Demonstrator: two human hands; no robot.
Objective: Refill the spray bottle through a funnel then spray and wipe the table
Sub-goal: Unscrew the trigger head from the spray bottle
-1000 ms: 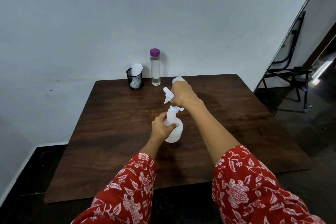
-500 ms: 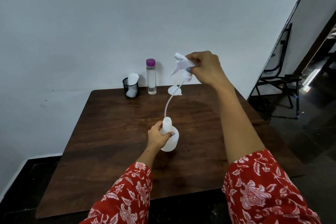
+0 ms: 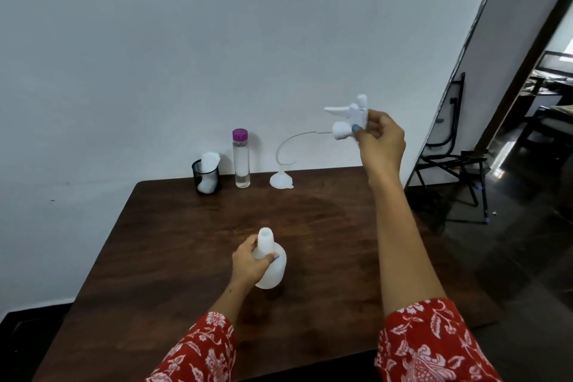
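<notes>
Red floral sleeves cover both forearms at the near edge of the dark wooden table. Just beyond them, near the table's middle, the white spray bottle stands upright on the wood with its neck uncapped. The left hand grips it at the shoulder, thumb and fingers curled round the base of the neck.

Right of the bottle and raised well above the table, the right hand holds the detached spray head, fingers curled about its collar and body, nozzle pointing left. The dip tube trails from the collar in a curve, clear of the bottle.

Along the table's far edge, against the wall, stand three items: a white funnel mouth-down, beyond the bottle; left of it a clear water bottle with a purple cap; further left a black mesh cup holding white material. A black chair stands off the table's right side.
</notes>
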